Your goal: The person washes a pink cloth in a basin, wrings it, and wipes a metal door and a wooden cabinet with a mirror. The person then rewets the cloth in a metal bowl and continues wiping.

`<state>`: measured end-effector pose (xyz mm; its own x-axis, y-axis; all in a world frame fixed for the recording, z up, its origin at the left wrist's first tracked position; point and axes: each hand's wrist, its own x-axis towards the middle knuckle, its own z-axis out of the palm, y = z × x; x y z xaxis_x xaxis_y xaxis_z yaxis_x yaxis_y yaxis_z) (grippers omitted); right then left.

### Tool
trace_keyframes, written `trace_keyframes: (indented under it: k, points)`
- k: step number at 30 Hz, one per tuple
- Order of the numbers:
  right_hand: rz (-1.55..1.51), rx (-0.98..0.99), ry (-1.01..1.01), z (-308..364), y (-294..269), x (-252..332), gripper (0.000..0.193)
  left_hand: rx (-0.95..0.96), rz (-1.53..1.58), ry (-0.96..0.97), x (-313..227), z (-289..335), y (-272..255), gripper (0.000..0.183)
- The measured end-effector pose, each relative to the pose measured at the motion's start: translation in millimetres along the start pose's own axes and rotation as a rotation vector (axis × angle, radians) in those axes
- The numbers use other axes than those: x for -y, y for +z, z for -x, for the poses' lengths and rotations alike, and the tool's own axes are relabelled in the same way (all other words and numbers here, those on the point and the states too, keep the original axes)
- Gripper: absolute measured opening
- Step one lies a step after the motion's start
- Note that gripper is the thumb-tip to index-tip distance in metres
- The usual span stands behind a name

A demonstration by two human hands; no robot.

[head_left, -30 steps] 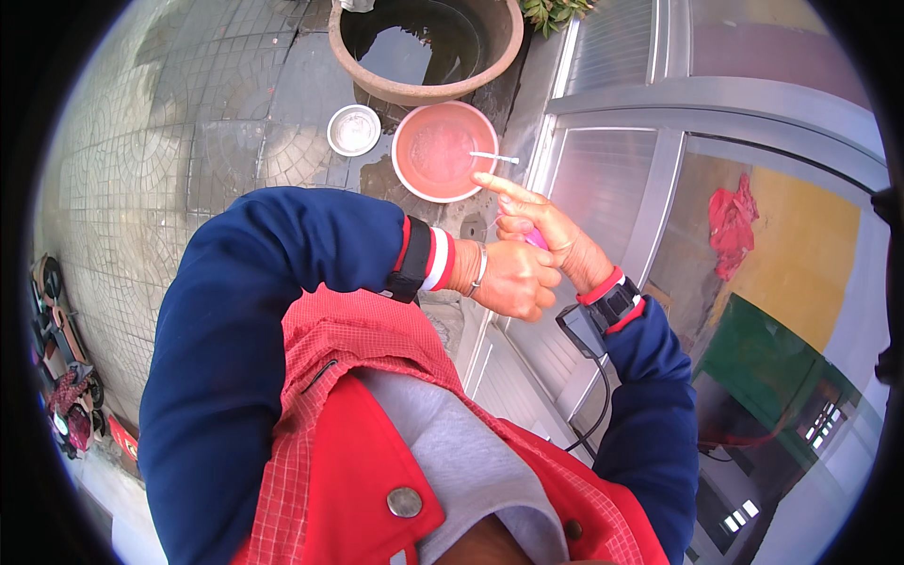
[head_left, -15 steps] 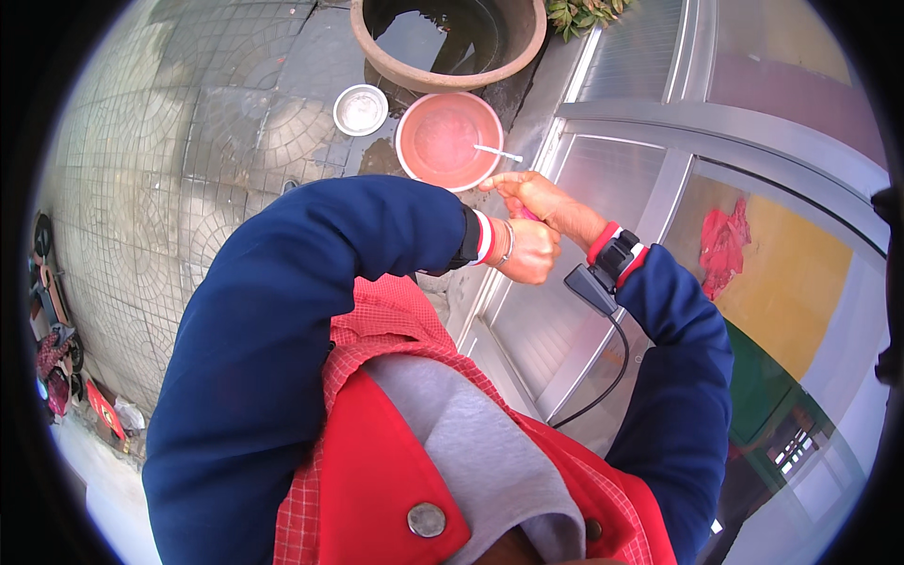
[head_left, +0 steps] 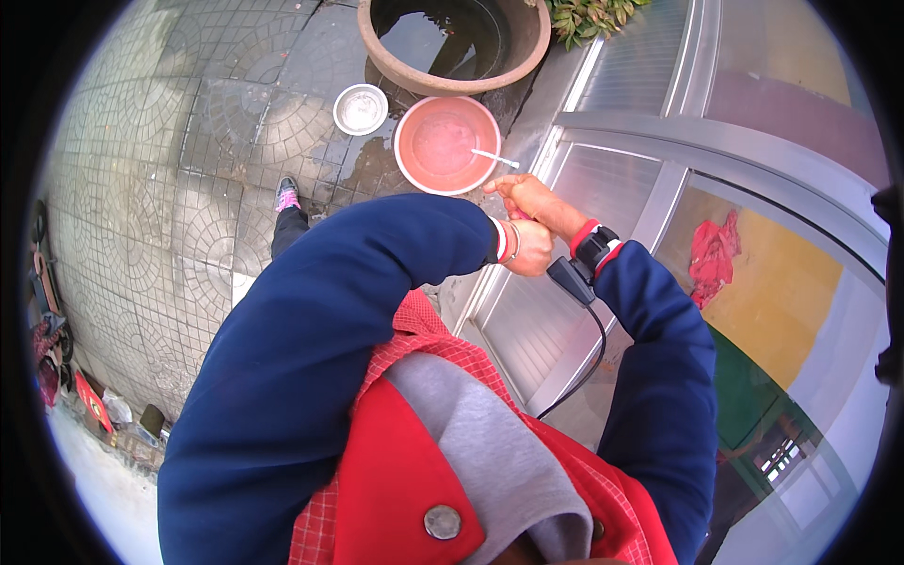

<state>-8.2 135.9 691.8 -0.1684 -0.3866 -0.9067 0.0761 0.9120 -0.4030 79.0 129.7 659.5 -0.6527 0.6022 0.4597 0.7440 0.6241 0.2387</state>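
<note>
In front of me, above the ground, my left hand (head_left: pixel 533 249) is closed in a fist, its wrist wearing a bracelet. A small pink thing (head_left: pixel 522 216) shows at the top of that fist; most of it is hidden and I cannot make out its kind. Pressed close beside it, my right hand (head_left: pixel 540 201) has its fingers stretched out, slightly bent, towards the left. Just beyond the fingertips stands a pink plastic basin (head_left: pixel 409 141) with a white-handled stick, perhaps a brush (head_left: pixel 497 158), leaning over its rim.
A large brown tub (head_left: pixel 540 40) of dark water stands behind the basin, and a small white bowl (head_left: pixel 361 110) sits to its left. Along the right runs a metal-framed glass door (head_left: pixel 612 179). A black device (head_left: pixel 571 281) with a cable hangs by my right wrist. My shoe (head_left: pixel 287 194) shows on wet paving.
Both hands, still together, have shifted slightly. My left arm has moved right and lower, and a shoe and trouser leg now show at the left.
</note>
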Motion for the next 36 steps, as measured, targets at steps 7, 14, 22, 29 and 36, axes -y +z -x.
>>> trace_keyframes:
  k: [7, 14, 22, 29, 36]
  points:
    - [-0.021, -0.044, -0.008, -1, 3, 2, 0.024, 0.074, 0.072, -0.093, 1, -2, 13, 0.011]
    - [-0.002, -0.072, 0.004, -7, 6, 2, 0.025, 0.216, 0.211, -0.179, 4, -2, 12, 0.013]
    - [0.007, -0.074, -0.012, -16, 10, 3, 0.024, 0.338, 0.445, -0.427, 6, -2, 6, 0.025]
    - [0.073, -0.113, -0.009, -22, 12, -5, 0.025, 0.146, 0.494, -0.505, 2, 0, 23, 0.022]
    - [0.121, -0.082, -0.031, -27, 16, 0, 0.025, 0.566, 0.139, -0.457, 3, -2, 27, 0.018]
